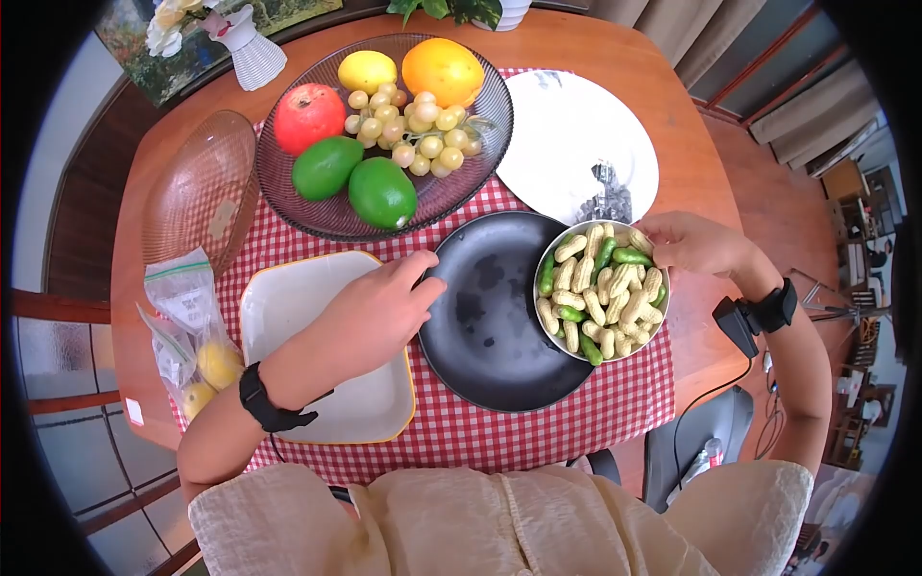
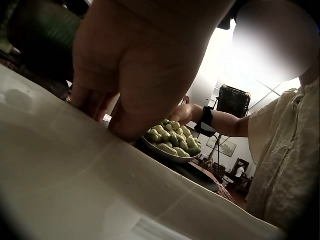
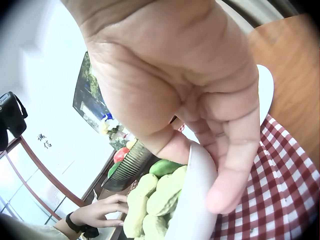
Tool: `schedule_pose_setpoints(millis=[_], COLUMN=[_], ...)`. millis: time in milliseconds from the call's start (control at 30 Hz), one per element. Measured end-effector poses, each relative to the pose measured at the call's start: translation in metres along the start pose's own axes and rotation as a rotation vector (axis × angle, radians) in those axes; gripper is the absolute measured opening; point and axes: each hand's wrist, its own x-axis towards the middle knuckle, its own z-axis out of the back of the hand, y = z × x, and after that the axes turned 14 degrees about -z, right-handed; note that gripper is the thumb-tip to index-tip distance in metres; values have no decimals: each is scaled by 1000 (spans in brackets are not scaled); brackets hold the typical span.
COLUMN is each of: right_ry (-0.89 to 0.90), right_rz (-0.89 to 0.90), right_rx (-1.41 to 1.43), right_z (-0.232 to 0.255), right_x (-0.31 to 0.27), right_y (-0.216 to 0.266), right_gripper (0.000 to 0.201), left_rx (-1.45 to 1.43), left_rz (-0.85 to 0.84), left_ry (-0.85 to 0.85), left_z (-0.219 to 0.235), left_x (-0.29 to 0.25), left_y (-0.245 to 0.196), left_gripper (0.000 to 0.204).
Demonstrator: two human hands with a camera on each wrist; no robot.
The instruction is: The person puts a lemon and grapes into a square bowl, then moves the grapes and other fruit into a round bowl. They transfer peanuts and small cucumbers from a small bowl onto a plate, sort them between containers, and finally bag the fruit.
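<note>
The head view is bright, with curved black edges. The left wrist view is dim; with glare at upper right, the left hand (image 2: 137, 65) looks dark. In the right wrist view, the wall (image 3: 52, 80) is overexposed.

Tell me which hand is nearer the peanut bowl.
Right. The right hand grips the peanut bowl by its rim; the left hand is apart from it, at the opposite side of the black plate, by the white tray.
</note>
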Motion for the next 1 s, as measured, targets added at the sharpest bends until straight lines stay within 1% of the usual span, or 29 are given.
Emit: schedule_pose_setpoints(millis=[67,133,433,700,800,867,900,967,1000], right_ry=[-13,-48,-101,-114,-121,-122,-122,-125,-114], right_rz=[-12,-34,-80,-44,-33,-30,-52,-76,-78], right_rx=[0,-72,-88,-86,-75,-65,-75,-86,-73], right_z=[1,2,-1,0,-2,-1,-1,-1,-2], right_x=[-1,-3,-16,-21,-23,-23,-22,-22,-21], right_y=[3,7,23,25,27,27,27,27,28], right_gripper=[31,29,28,25,23,22,21,21,21], left_rx=[23,25,71,118,132,126,125,-47,-63], left_rz=[-6,-5,-19,-34,-24,24,22,-26,-83], left_ry=[-2,-5,-21,-28,1,-20,-20,-130,-134], left_z=[0,-1,-6,-9,-10,-14,-14,-13,-13], left_x=[0,0,-2,0,1,5,10,27,36], left_y=[0,0,0,-4,-6,-10,-14,-25,-30], left_gripper=[31,31,32,32,35,50,50,72,79])
